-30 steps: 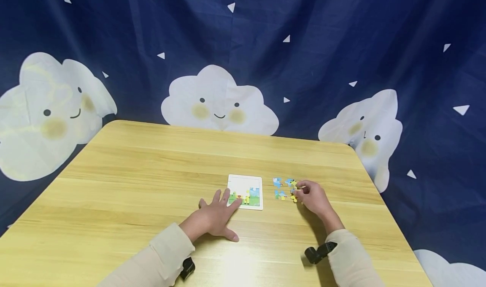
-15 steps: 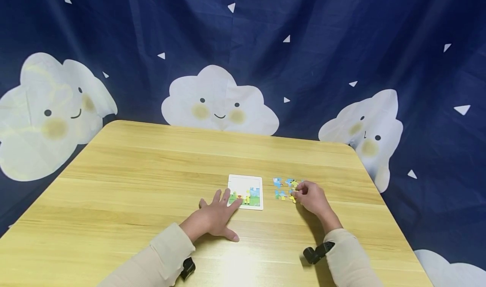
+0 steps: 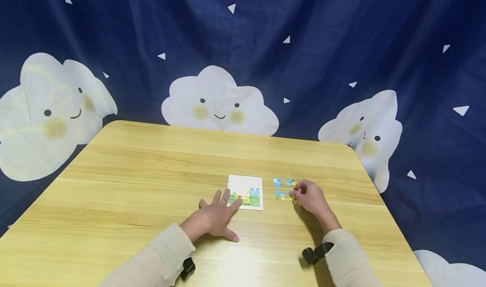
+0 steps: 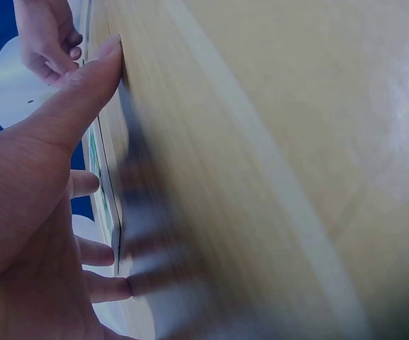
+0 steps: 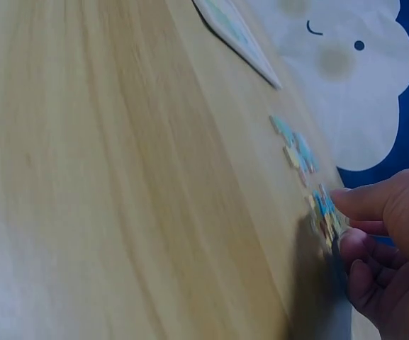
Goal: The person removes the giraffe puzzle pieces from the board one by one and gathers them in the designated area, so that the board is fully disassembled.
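Note:
A white-framed jigsaw puzzle board [image 3: 244, 177] lies on the table, its lower part filled with green and blue picture pieces and its upper part bare white. My left hand [image 3: 214, 218] is spread, with fingertips resting on the board's lower left. In the left wrist view, those fingers meet the board's edge. To the right of the board, my right hand [image 3: 313, 198] pinches a blue and yellow puzzle piece [image 5: 325, 205] between thumb and fingers, low at the tabletop. Its fingers partly hide it. Loose puzzle pieces [image 3: 281, 195] lie just left of that hand.
More loose pieces, such as a blue and white puzzle piece [image 3: 277, 182], lie between board and right hand. The wooden table [image 3: 152, 164] ends at a dark blue curtain [image 3: 322, 33] with cloud prints. A black wrist camera [image 3: 317, 253] sits at the right cuff.
My right hand has shifted slightly left along the tabletop, with the pinched puzzle piece sliding a little left. The left hand and the board have stayed in place.

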A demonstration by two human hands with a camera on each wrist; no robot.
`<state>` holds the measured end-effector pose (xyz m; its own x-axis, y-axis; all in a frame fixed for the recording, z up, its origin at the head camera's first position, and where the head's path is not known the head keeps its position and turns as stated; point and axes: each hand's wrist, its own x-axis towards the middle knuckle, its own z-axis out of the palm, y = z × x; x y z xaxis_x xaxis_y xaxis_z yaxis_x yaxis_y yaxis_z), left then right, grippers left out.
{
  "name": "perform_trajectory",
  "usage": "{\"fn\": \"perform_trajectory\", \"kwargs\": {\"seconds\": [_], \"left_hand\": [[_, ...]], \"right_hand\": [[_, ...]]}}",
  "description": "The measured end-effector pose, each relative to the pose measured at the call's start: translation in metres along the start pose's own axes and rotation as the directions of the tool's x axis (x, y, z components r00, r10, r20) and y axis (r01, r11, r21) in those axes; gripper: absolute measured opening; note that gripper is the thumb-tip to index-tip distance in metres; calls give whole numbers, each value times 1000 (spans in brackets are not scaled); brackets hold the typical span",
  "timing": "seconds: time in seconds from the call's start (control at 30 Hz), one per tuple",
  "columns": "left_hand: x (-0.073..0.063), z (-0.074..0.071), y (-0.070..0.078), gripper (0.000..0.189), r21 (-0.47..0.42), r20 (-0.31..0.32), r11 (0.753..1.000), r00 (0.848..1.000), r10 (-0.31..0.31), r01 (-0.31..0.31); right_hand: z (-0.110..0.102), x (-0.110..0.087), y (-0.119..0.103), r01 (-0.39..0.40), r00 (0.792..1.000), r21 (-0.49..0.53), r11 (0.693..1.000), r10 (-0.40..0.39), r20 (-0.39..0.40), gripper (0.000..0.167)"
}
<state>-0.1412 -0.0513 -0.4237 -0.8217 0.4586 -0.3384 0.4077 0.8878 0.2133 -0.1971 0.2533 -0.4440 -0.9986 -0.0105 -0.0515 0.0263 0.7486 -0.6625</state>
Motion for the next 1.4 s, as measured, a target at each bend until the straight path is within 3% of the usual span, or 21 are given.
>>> {"fn": "perform_trajectory", "kwargs": {"seconds": [0.23,0.67,1.07,1.4], "left_hand": [[1,-2,0,103,-7,-6,1000,1000,4,-4],[0,-1,0,103,-8,-8,1000,1000,9,-9],[0,0,-1,103,-3,-2,1000,1000,3,-3],[1,0,0,103,13,2,1000,1000,-1,1]], "right_hand": [[5,3,-12,67,997,-40,997,-69,-37,19],[25,9,-43,144,990,-25,989,-144,-3,27],[44,12,-62,205,978,-33,978,-203,53,25],[57,12,-74,249,956,-59,967,-235,177,28]]}}
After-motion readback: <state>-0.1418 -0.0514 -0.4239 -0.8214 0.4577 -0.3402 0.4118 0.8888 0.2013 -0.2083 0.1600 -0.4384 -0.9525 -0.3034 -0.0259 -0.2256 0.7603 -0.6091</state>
